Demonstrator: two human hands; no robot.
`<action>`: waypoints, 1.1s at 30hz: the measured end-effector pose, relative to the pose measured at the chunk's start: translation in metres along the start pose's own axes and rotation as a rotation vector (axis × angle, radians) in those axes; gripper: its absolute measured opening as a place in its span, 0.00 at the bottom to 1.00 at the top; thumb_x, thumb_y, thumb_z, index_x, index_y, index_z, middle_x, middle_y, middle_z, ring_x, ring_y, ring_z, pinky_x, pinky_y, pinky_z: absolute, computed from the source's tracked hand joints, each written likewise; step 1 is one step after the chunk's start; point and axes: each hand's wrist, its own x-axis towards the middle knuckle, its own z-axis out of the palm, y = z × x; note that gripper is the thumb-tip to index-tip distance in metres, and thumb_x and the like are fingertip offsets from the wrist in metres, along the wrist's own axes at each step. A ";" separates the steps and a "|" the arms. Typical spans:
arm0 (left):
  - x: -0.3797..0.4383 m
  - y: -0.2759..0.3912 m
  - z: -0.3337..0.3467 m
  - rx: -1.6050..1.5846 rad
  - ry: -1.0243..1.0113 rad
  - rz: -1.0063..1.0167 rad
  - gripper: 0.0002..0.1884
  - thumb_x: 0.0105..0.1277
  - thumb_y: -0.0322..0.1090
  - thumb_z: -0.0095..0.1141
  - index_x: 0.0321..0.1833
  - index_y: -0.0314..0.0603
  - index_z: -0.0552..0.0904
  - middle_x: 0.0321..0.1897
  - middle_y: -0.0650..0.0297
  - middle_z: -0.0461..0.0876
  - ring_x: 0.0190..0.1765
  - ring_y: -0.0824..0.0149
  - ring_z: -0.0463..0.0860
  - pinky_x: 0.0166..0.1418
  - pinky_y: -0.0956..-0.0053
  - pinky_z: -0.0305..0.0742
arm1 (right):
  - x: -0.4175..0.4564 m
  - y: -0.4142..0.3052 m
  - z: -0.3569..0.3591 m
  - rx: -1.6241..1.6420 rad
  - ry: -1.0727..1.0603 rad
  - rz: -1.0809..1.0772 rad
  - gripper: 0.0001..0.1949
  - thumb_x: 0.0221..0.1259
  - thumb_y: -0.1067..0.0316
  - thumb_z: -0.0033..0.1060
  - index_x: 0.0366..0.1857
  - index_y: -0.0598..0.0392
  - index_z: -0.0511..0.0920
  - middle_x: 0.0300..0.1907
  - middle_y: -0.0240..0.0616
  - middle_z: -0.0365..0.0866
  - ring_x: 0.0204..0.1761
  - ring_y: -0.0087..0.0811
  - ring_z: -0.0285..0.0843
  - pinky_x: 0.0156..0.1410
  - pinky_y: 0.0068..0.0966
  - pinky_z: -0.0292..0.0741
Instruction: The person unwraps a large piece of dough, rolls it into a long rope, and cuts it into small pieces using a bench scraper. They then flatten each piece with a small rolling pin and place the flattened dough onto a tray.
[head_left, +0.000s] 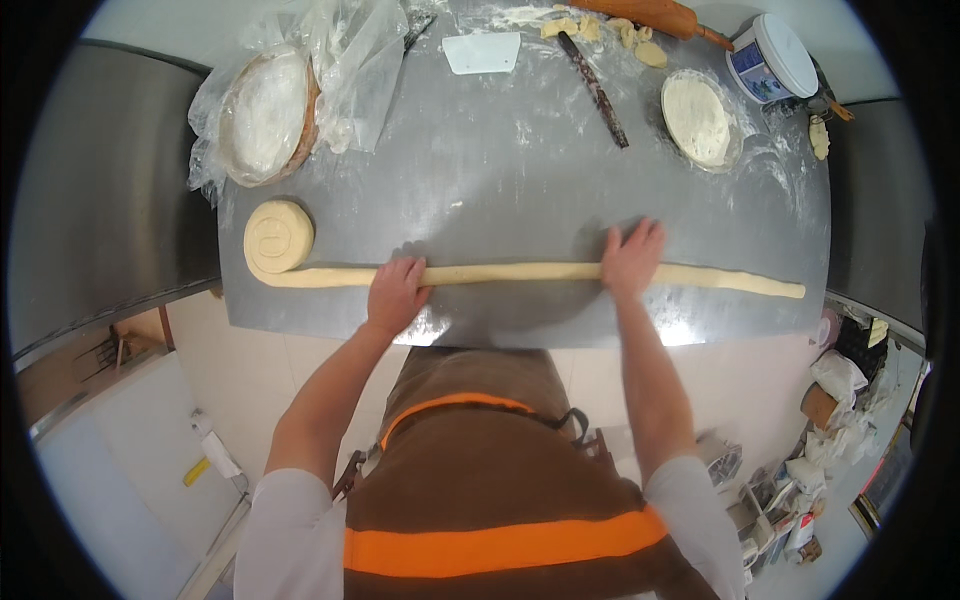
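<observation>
A long rope of pale dough (517, 274) lies across the metal worktop in front of me. Its left end winds into a flat coil (277, 236); the right end tapers near the table's right edge. My left hand (397, 291) rests palm down over the rope, right of the coil, its fingers reaching across to the far side. Farther right, my right hand (631, 259) lies across the same rope, fingers spread and pointing away from me past it. The dough directly under both palms is hidden.
Behind the coil stands a plastic-covered bowl (266, 112). Along the back lie a white dough scraper (481, 52), a dark floury stick (594, 90), dough scraps (589, 28) and a wooden rolling pin (645, 13). A bowl of flour (697, 120) and a lidded bucket (772, 60) stand back right.
</observation>
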 end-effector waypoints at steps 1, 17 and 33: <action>0.003 0.020 -0.009 -0.102 -0.040 -0.029 0.35 0.59 0.38 0.75 0.70 0.35 0.78 0.66 0.48 0.80 0.68 0.43 0.79 0.73 0.49 0.74 | -0.008 -0.013 0.001 0.014 0.024 -0.027 0.42 0.77 0.41 0.54 0.83 0.62 0.60 0.86 0.61 0.52 0.88 0.61 0.46 0.91 0.51 0.48; -0.004 -0.003 -0.007 0.040 -0.083 0.117 0.37 0.73 0.49 0.58 0.78 0.30 0.71 0.80 0.37 0.66 0.82 0.30 0.61 0.86 0.37 0.53 | -0.058 -0.089 0.013 0.025 0.095 -0.154 0.41 0.75 0.43 0.59 0.81 0.64 0.63 0.83 0.67 0.56 0.86 0.65 0.51 0.89 0.56 0.51; 0.064 -0.117 -0.025 0.075 0.084 -0.098 0.38 0.70 0.52 0.61 0.77 0.33 0.73 0.81 0.39 0.66 0.82 0.31 0.63 0.85 0.38 0.57 | -0.080 -0.160 0.027 0.050 0.065 -0.108 0.43 0.72 0.42 0.62 0.82 0.62 0.63 0.84 0.66 0.54 0.86 0.65 0.50 0.88 0.56 0.52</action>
